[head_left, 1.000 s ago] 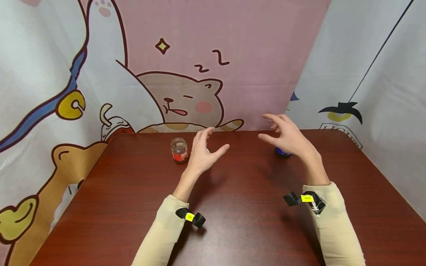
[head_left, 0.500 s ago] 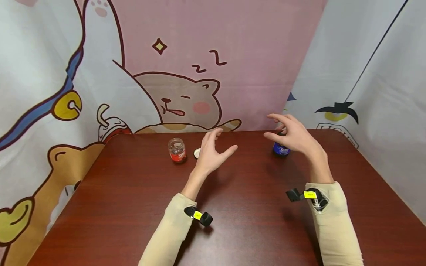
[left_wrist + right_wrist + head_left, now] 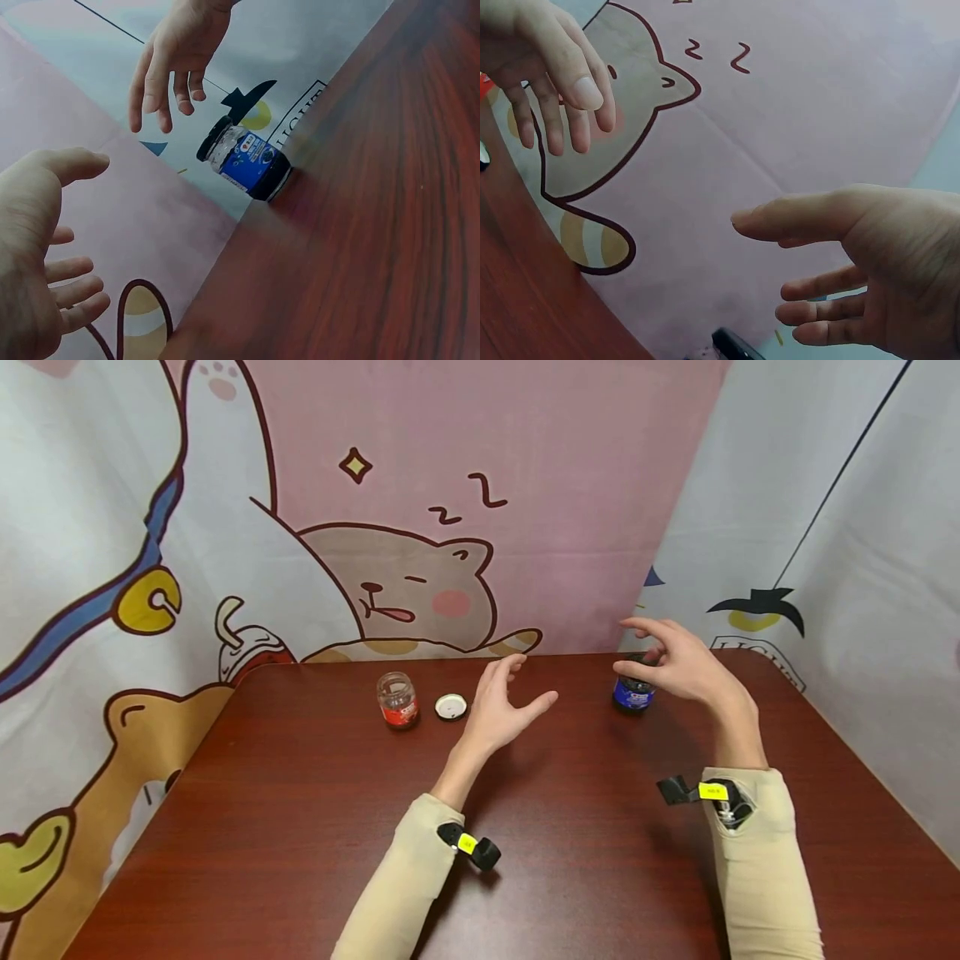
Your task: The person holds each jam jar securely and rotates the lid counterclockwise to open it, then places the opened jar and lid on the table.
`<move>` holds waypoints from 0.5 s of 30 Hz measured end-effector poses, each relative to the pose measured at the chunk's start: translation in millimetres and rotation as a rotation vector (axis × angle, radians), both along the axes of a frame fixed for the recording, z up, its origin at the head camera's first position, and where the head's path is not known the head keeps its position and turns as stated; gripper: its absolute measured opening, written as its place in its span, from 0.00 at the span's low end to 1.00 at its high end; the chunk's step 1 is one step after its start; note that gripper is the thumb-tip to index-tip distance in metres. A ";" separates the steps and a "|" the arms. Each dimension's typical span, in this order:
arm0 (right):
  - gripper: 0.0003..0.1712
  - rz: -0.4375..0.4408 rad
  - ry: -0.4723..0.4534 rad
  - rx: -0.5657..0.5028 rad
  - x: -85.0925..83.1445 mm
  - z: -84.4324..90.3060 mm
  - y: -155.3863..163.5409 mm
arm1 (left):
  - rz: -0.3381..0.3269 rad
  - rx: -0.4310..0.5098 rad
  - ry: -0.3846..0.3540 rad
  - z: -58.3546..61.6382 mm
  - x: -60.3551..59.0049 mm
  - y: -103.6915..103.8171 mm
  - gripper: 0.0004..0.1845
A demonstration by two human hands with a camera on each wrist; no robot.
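Blue-labelled jar (image 3: 632, 697), far right; right hand (image 3: 688, 667) near, left hand (image 3: 497, 712) apart, both spread, empty: gripping low should steady it.

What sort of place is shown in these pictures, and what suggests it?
Probably a makeshift recording booth: pink-and-white cartoon-printed fabric sheets hang behind and beside a red-brown wood-grained table, and small black yellow-labelled devices sit on both cream fabric sleeves.
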State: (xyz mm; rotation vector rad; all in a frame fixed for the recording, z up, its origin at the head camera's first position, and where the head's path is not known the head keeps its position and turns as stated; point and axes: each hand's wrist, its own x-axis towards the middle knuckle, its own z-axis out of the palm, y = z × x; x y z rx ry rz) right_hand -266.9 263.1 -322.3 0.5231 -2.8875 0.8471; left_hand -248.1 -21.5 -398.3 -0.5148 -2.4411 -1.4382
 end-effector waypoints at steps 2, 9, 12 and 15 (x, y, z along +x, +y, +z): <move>0.41 -0.001 -0.006 0.000 -0.7 -1.4 2.9 | -0.002 -0.007 -0.013 -0.8 -0.6 4.3 0.39; 0.42 -0.012 -0.057 -0.005 -4.6 -6.9 11.3 | -0.010 -0.031 -0.036 -4.4 -2.4 17.0 0.40; 0.42 -0.016 -0.074 -0.007 -7.0 -9.7 13.8 | -0.017 -0.036 -0.041 -7.1 -3.1 20.5 0.40; 0.43 -0.020 -0.094 -0.011 -8.5 -12.9 15.8 | -0.018 -0.032 -0.054 -8.7 -3.1 23.3 0.40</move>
